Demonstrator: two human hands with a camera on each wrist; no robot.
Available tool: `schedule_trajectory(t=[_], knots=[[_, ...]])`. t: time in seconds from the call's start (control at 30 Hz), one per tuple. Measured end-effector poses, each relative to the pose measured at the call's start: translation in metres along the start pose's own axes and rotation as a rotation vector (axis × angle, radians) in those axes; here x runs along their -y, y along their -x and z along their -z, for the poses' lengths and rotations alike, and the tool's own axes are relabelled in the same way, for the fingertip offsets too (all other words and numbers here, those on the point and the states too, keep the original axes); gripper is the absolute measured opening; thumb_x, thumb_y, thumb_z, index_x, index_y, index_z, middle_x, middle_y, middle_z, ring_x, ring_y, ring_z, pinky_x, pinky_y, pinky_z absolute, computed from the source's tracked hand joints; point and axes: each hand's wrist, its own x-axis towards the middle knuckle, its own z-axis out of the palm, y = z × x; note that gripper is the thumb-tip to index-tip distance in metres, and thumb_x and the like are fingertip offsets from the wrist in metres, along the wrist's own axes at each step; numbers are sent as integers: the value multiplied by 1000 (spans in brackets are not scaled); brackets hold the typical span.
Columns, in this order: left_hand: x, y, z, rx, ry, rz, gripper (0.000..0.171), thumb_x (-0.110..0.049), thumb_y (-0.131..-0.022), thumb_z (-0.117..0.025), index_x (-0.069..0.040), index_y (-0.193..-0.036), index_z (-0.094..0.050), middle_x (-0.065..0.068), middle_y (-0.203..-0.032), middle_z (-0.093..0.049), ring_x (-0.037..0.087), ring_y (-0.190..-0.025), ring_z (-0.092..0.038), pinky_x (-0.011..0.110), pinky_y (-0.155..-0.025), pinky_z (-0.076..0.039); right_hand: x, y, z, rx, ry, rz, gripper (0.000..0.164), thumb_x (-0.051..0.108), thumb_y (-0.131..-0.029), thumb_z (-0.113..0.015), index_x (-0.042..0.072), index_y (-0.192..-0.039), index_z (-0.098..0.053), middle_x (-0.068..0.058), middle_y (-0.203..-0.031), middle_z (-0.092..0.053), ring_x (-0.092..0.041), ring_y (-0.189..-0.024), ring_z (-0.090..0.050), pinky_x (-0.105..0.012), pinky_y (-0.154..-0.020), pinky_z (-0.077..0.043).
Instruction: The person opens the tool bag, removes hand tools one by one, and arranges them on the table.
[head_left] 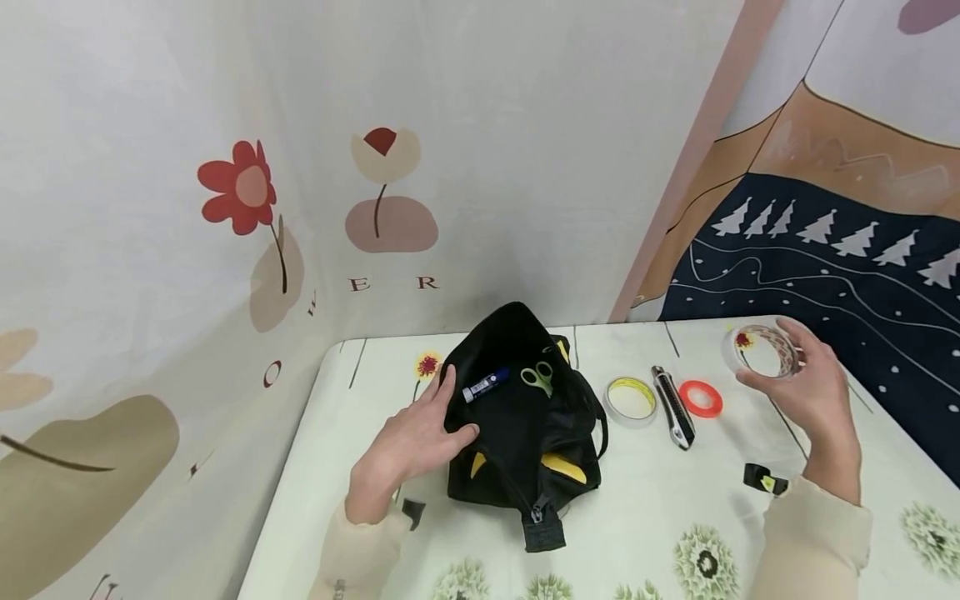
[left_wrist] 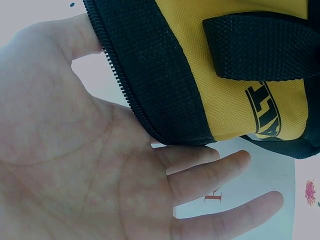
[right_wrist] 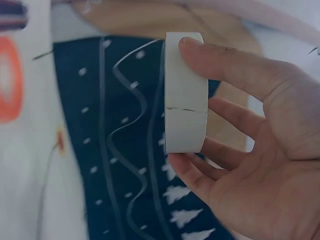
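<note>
Your right hand holds a tape roll, thumb and fingers clamped on it, well to the right of the black bag. Your left hand touches the bag's left rim, fingers straight and spread apart. Inside the bag lie a blue tube and green scissors; right of it, going outward, a clear roll, utility knife and red roll

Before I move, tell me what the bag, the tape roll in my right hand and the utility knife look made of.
Bag: matte synthetic fabric, probably nylon or polyester; its weave shows close up.
Tape roll: smooth, whitish, likely plastic film or paper, its outer face even.
Utility knife: silvery edges suggest shiny metal or coated plastic; the dark strip, perhaps plastic or rubber.
</note>
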Motion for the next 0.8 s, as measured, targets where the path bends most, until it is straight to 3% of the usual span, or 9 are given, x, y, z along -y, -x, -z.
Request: schedule_trajectory(t=[0.07, 0.1, 0.27, 0.53, 0.8], knots=[[-8, 4, 6, 9, 9, 15, 102, -60, -104, -64, -25, -181, -6, 14, -186, -13, 24, -46, -43, 40, -49, -34, -9, -2, -3, 9, 17, -17, 102, 6, -91, -87, 0, -174, -28, -42, -166, -35, -64, -146, -37, -80, -112, -38], [-19, 9, 14, 26, 22, 44, 102, -55, -103, -67, -23, -181, -9, 14, -185, -15, 25, -46, -44, 39, -50, -35, -14, -4, -5, 16, 23, -27, 102, 7, -91, -87, -1, -174, -28, -43, -166, -34, -65, -147, -36, -80, -113, -37], [-37, 19, 23, 25, -2, 52, 99, -47, -104, -67, -11, -180, -14, 22, -183, -19, 21, -48, -39, 35, -53, -33, -33, -8, -12, 72, 45, -71, 101, 9, -92, -86, -3, -173, -25, -47, -164, -31, -69, -146, -32, -83, -112, -35], [-39, 19, 23, 30, 3, 65, 98, -43, -104, -68, -11, -179, -14, 20, -183, -19, 18, -47, -37, 34, -52, -32, -51, -12, -16, 143, 37, -113, 103, 9, -91, -85, -6, -172, -23, -50, -164, -27, -72, -147, -28, -82, -113, -32], [-39, 21, 25, 30, 4, 56, 98, -44, -104, -68, -10, -179, -15, 22, -183, -19, 20, -48, -38, 34, -52, -32, -64, -14, -23, 214, 40, -217, 104, 10, -92, -83, -6, -172, -19, -50, -165, -23, -71, -147, -26, -81, -116, -30]])
